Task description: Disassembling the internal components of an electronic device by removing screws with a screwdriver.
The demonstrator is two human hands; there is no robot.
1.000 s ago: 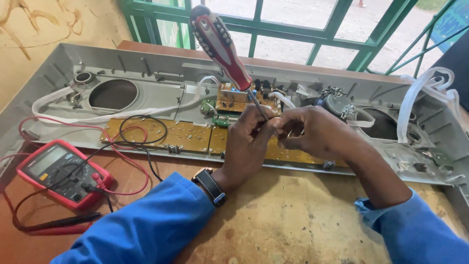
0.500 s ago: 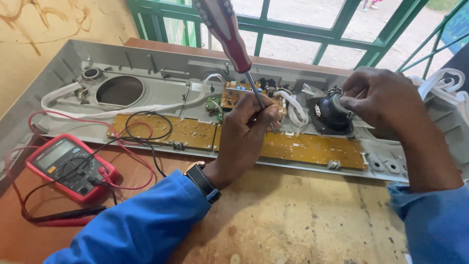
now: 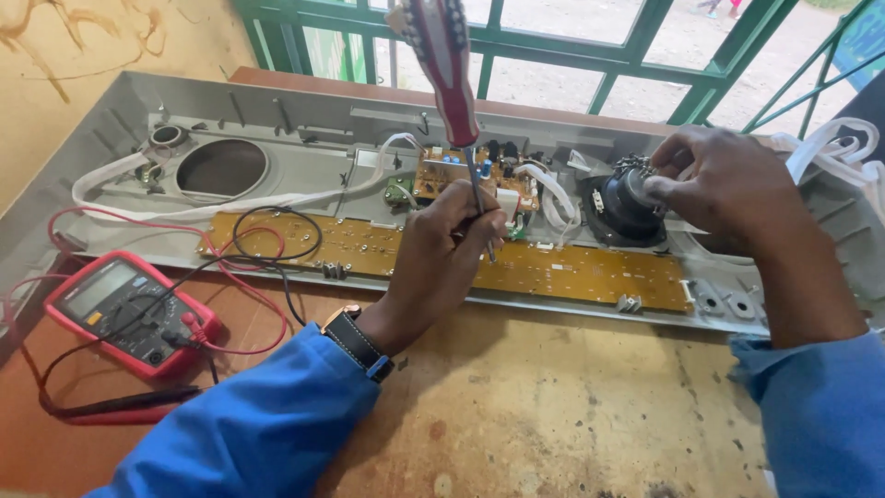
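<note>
My left hand (image 3: 449,249) grips the metal shaft of a red-handled screwdriver (image 3: 444,65), which stands nearly upright with its tip down on a long yellow circuit board (image 3: 572,267). My right hand (image 3: 728,189) rests on a black round timer-like part (image 3: 625,210) at the right of the grey plastic control panel (image 3: 304,129), fingers curled on its top. A smaller brown circuit board (image 3: 461,171) with white wires sits just behind the screwdriver.
A red multimeter (image 3: 124,309) with red and black leads lies at the left on the worn wooden table (image 3: 553,415). White wire bundles (image 3: 830,152) hang at the panel's right end. A green window grille (image 3: 572,46) stands behind.
My right hand left the yellow board beside the left hand and moved right onto the black round part. The left hand still holds the screwdriver in the same spot.
</note>
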